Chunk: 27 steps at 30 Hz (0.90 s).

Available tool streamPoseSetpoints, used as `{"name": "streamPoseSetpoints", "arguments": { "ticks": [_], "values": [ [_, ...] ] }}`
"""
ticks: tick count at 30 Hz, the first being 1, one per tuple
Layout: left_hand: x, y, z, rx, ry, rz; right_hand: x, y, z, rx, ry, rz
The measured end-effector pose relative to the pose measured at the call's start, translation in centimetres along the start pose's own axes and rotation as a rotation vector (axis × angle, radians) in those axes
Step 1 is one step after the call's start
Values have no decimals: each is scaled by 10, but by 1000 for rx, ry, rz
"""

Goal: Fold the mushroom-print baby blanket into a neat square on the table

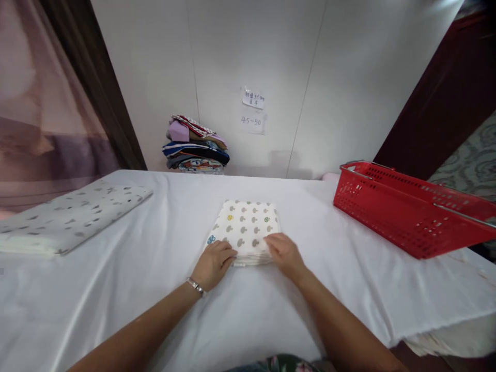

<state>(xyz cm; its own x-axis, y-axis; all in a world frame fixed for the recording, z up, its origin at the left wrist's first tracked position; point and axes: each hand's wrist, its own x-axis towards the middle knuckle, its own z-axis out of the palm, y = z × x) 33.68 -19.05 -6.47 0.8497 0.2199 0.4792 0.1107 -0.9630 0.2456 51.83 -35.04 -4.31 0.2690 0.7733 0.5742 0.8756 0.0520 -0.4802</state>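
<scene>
A folded white cloth (248, 222) printed with grey mushroom shapes and a few coloured ones lies on the table in front of me. Its layered near edge faces me. My left hand (215, 263), with a metal bracelet at the wrist, is closed on the near left corner, fingers on top and thumb by the edge. At the near right corner my right hand (285, 254) is closed too, its fingertips pinching the side of the cloth; it looks slightly blurred. Parts of both near corners are hidden under my fingers.
A red plastic basket (387, 217) with metal handles stands at the right. To the left lies a larger white patterned folded fabric (81, 212). A pile of folded textiles (197, 147) sits beyond the table's far edge, against the white wall. White cloth (163, 310) covers the table.
</scene>
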Motion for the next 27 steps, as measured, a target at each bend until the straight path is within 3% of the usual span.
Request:
{"name": "streamPoseSetpoints", "arguments": {
  "ticks": [3,6,8,12,16,24,27],
  "values": [
    [-1,2,3,-1,35,-22,-8,24,-24,89,84,319],
    [-2,4,5,-1,48,-43,-19,34,-28,242,-31,641],
    [-2,4,6,0,57,-51,-24,31,-25,359,-108,753],
    [-4,2,8,6,88,-61,-23,19,-17,481,-209,803],
    [-4,2,8,10,94,-63,-22,16,-15,462,-296,842],
    [-3,4,7,-3,98,-56,-21,12,-12,391,-149,768],
    [-3,4,7,14,91,-56,-21,13,-12,303,-176,771]
  ]
}}
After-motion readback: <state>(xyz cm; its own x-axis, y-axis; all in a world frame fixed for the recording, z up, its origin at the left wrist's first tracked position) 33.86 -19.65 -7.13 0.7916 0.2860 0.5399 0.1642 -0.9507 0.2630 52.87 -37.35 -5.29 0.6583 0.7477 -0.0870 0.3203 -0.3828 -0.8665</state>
